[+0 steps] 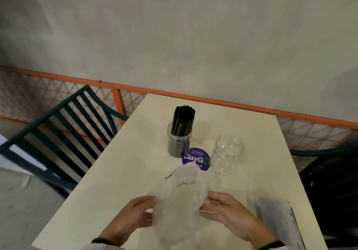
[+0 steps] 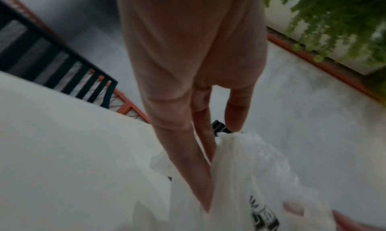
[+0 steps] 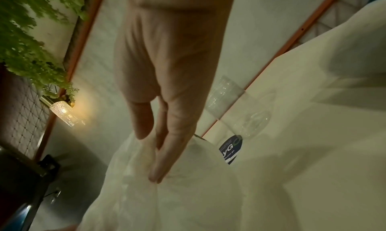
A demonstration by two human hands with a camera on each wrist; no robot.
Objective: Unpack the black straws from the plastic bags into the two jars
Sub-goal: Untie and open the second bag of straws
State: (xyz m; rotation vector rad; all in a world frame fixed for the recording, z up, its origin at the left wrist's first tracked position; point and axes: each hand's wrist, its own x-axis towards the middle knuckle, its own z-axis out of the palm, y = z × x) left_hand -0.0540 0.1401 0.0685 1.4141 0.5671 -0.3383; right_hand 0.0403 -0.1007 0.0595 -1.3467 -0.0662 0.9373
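A: Straws (image 1: 183, 121): one bundle stands upright in the far jar (image 1: 179, 143) on the table (image 1: 251, 133); by the look of it, half the job is done.

B: And the other half?

A: The near jar (image 1: 226, 153) beside it is bare; a second packet (image 1: 279, 218) lies flat at the right edge of the table, too blurred to tell what is in it; I'd judge it holds the rest.

B: What are the hands at?

A: Both hold a crumpled white bag (image 1: 181, 197) just above the table, in front of the round sticker (image 1: 196, 158); the left hand (image 1: 133, 214) pinches its left side, the right hand (image 1: 230, 209) pinches its right; no straws show in it, so I take it for the emptied one, still to be put aside.
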